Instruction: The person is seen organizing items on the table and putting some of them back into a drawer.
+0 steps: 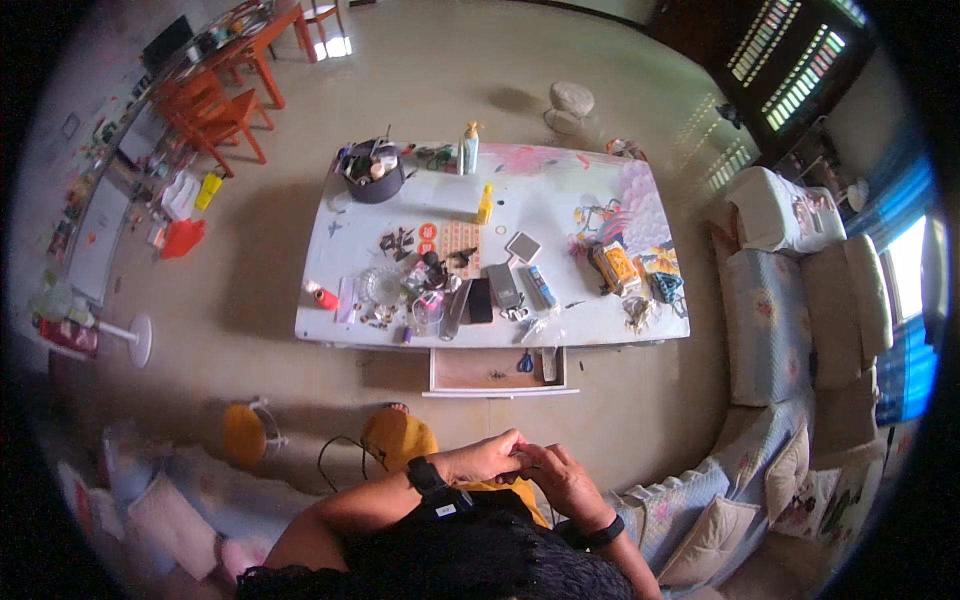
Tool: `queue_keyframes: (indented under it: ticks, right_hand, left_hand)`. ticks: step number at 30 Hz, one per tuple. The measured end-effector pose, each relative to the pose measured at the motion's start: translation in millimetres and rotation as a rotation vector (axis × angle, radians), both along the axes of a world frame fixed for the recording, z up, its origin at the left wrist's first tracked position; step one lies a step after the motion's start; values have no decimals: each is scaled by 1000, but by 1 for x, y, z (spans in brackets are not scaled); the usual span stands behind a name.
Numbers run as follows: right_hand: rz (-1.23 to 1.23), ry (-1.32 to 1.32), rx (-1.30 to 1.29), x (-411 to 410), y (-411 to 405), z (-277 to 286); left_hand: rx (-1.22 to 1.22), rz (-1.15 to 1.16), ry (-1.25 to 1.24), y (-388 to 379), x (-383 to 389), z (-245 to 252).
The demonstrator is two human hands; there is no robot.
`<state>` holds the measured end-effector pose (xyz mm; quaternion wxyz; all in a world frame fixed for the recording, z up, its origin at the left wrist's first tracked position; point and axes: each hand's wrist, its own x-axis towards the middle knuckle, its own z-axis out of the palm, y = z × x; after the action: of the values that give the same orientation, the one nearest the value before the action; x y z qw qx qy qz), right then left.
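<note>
My left hand [484, 457] and my right hand [561, 476] meet in front of my body, fingers touching; whether something small is between them cannot be seen. Both wrists wear black bands. Beyond them a drawer [465, 369] stands pulled out of the low table [405, 217], with blue-handled scissors [526, 361] inside. On the table's near side lie a black phone [481, 301], a grey box [503, 285], a square hand mirror [523, 247], a blue tube-like package [543, 288] and a clear glass dish [380, 285]. A yellow bottle [485, 204] stands farther back.
A dark round container [373, 180] full of items and a pump bottle [469, 150] stand at the table's far side. A yellow-topped stool [245, 435] is at the left. Sofas [769, 322] line the right and near sides. An orange chair [214, 112] stands far left.
</note>
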<state>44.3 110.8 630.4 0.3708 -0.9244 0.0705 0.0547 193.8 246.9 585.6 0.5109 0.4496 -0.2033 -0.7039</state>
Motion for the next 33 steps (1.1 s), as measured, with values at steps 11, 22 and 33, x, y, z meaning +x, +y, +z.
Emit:
queue_keyframes:
  ticks: [11,22,33]
  right_hand:
    - [98,-84,286,-15,-34,-20]
    - [-175,177,728,41,-12,-55]
    - [-142,60,576,98,-11,-116]
  left_hand:
    - [107,295,50,-6,-48,-7]
    - [111,549,245,11,-3,-42]
    - [307,544,185,1,38,-109]
